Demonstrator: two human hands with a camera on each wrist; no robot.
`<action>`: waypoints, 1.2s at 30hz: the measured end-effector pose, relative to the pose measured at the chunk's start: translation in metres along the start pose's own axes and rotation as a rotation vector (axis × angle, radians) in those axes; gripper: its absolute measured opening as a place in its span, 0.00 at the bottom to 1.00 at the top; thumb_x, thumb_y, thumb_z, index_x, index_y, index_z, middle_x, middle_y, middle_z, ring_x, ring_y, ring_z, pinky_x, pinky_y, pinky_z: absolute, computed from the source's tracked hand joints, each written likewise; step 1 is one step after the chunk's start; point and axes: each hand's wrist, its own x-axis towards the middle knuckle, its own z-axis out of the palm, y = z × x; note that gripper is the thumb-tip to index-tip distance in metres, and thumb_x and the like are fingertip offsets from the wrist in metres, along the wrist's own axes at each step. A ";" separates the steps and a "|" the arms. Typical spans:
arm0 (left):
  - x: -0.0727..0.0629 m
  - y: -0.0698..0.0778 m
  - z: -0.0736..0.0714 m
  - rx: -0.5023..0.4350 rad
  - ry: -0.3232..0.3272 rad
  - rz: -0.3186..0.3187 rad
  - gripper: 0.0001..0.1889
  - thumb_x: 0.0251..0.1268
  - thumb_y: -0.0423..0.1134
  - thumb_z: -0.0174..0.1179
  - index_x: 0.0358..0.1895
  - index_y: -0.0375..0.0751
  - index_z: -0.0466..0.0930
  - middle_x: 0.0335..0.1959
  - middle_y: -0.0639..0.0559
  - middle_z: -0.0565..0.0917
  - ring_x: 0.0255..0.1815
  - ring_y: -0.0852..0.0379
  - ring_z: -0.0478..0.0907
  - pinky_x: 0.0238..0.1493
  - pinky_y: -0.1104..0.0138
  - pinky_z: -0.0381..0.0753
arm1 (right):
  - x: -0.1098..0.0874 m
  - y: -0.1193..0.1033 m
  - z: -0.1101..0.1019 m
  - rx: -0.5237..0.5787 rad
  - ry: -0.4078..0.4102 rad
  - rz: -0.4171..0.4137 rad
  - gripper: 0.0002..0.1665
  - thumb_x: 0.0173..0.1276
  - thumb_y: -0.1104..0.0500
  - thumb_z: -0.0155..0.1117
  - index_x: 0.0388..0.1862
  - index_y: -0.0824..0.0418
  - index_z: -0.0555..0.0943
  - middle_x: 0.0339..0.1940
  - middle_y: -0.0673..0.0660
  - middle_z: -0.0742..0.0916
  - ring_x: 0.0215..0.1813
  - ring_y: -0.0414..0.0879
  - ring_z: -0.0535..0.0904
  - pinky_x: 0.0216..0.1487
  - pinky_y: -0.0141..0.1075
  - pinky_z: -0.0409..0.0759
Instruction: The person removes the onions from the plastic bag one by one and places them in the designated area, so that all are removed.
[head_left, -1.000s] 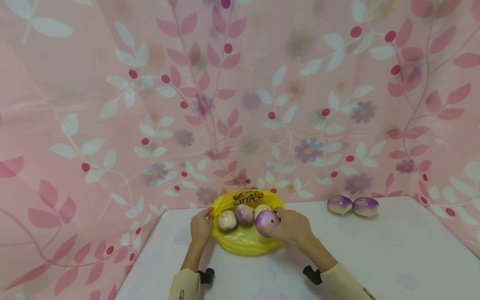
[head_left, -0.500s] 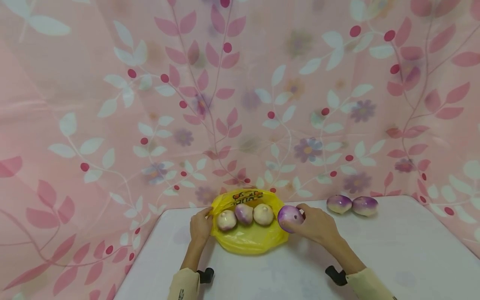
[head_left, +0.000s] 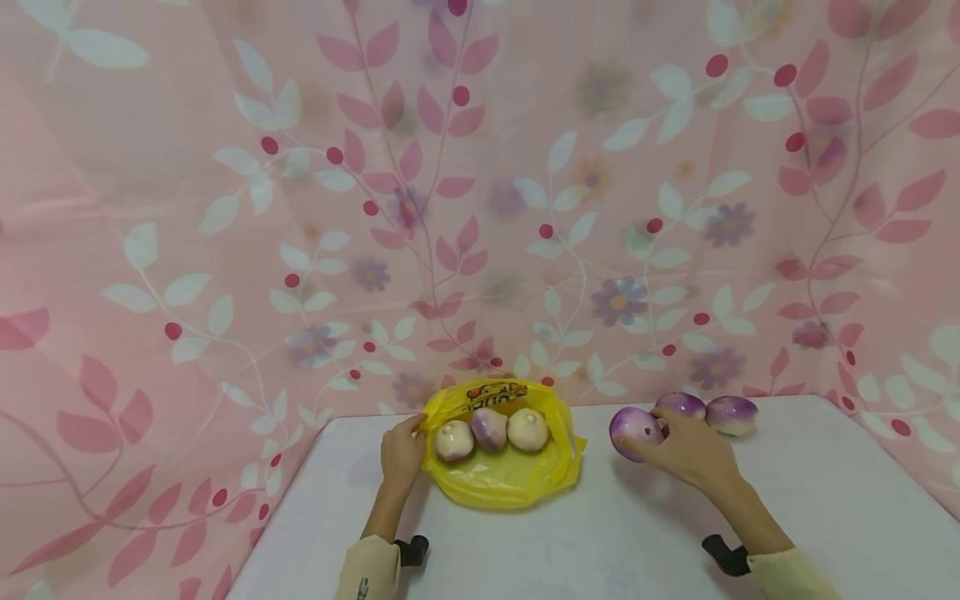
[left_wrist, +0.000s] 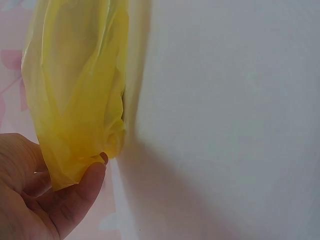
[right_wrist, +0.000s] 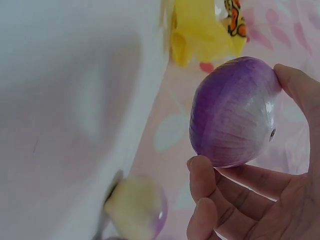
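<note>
My right hand (head_left: pixel 697 454) grips a purple-and-white onion (head_left: pixel 636 433) between thumb and fingers, above the table to the right of the bag. The right wrist view shows this held onion (right_wrist: pixel 235 112) up close, thumb and fingertips at opposite sides. My left hand (head_left: pixel 402 454) pinches the left edge of a yellow plastic bag (head_left: pixel 502 492); in the left wrist view, thumb and fingers close on the thin film of the bag (left_wrist: pixel 80 100). Inside the bag's wide mouth sit a left onion (head_left: pixel 454 441), a middle onion (head_left: pixel 490 428) and a right onion (head_left: pixel 528 429).
Behind my right hand, one onion (head_left: pixel 681 406), partly hidden, and another onion (head_left: pixel 732 415) lie side by side near the back edge of the white table (head_left: pixel 810 492). A pink floral cloth (head_left: pixel 480 208) hangs directly behind the table.
My right hand has moved right with the onion, from over the bag's mouth out to near the two table onions. The bag's right edge now shows. My left hand stays at the bag.
</note>
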 end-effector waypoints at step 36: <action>-0.002 -0.007 0.000 0.000 0.029 0.019 0.15 0.56 0.25 0.66 0.48 0.34 0.87 0.42 0.37 0.87 0.42 0.38 0.84 0.39 0.49 0.82 | -0.027 0.114 -0.072 -0.097 -0.158 0.241 0.61 0.61 0.21 0.51 0.65 0.76 0.65 0.54 0.82 0.77 0.44 0.78 0.77 0.27 0.56 0.74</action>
